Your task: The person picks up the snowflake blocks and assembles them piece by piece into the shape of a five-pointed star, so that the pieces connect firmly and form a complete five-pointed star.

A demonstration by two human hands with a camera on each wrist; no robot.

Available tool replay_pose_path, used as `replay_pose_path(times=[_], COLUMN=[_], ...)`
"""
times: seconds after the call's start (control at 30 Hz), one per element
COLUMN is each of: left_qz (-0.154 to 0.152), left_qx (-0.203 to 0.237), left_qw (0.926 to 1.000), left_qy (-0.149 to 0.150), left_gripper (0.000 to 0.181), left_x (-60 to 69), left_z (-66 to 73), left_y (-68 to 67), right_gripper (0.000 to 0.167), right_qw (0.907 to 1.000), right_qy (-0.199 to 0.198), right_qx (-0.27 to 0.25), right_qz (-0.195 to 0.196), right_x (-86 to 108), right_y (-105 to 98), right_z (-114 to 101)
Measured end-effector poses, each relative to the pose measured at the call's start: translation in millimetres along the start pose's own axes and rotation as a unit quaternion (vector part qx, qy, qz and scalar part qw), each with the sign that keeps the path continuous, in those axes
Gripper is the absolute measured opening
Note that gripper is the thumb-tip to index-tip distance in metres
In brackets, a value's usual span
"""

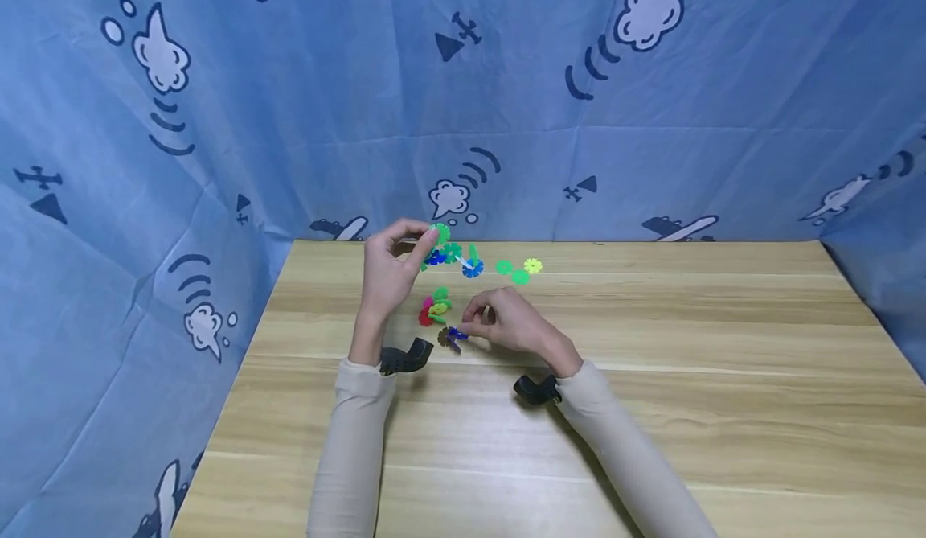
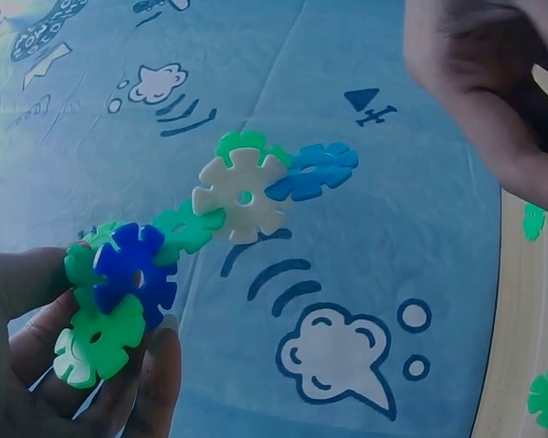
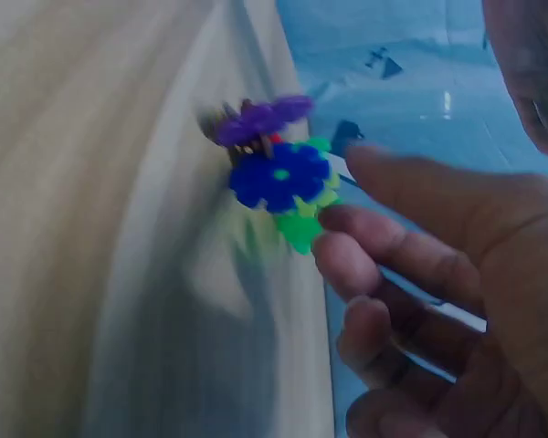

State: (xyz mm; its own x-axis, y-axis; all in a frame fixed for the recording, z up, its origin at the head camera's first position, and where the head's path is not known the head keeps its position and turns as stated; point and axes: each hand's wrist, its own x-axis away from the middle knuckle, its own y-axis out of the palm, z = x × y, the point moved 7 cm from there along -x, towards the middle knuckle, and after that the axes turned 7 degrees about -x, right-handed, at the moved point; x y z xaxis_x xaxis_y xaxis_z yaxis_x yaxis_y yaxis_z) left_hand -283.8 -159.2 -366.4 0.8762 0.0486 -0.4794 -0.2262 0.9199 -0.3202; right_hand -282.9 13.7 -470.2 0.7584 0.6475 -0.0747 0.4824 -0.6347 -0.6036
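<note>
Background: blue fabric curtain printed with clouds and planes, behind a pale wood-grain surface.

Left hand: pinches one end of a chain of notched plastic discs, green, dark blue, white and light blue; its long axis runs rightward from the fingers.

Right hand: fingers loosely bent, thumb and forefinger parted, nothing gripped. Just left of its fingertips, a small cluster of blue, purple and brown notched discs; this hand is the nearer of the two. Contact: cannot be told.

Beyond that cluster, between the hands: a pile of red, pink, yellow and green discs.

Beyond the right hand: two loose green discs and one yellow disc.
</note>
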Motion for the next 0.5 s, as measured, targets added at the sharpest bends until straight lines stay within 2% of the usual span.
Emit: replay_pose_path(times=[0.3,0.5], left_qz=[0.000,0.000], left_qx=[0.007,0.001], left_qw=[1.0000,1.0000], left_qy=[0.000,-0.001], left_gripper=[0.018,0.018], left_x=[-1.0,-0.7], left_z=[-2.3,-2.1], left_y=[1.1,1.3], right_gripper=[0.008,0.009], right_qw=[0.9998,0.9999], right_qy=[0.001,0.002], right_qx=[0.016,0.009], right_qz=[-0.011,0.012], right_x=[-1.0,0.8], right_y=[11,-8], right_z=[-1,5])
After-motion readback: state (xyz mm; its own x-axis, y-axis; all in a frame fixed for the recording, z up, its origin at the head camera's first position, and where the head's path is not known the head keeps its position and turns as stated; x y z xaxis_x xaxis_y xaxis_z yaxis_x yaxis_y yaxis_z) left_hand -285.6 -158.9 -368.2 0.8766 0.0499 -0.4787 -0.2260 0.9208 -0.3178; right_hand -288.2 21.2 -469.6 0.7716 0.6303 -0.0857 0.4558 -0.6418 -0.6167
